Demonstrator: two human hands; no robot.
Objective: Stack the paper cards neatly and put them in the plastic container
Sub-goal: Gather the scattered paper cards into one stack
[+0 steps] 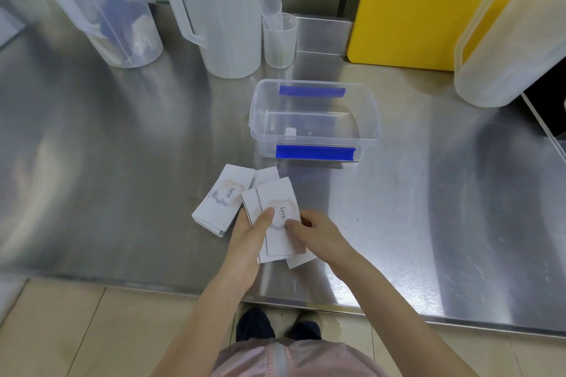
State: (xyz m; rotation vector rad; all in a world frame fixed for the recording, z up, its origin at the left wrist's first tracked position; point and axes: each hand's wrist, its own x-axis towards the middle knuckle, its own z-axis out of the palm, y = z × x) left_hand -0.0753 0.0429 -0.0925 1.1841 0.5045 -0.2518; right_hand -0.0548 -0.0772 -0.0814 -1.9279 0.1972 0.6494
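Note:
White paper cards printed with "love." lie near the front of the steel table. My left hand (pixel 251 234) and my right hand (pixel 315 231) both grip one bunch of cards (pixel 275 196), with thumbs on the top card. The bunch is uneven, and its edges are fanned out. A second pile of cards (pixel 222 199) lies on the table just left of my hands. The clear plastic container (pixel 314 139) with blue clips stands open just beyond the cards; it holds only a small white scrap.
Two large translucent jugs (pixel 220 9) and small measuring cups (pixel 280 40) stand at the back. A yellow board (pixel 428 3) leans at the back right, with another jug (pixel 514 46) beside it. The table's front edge (pixel 306 303) runs just below my wrists.

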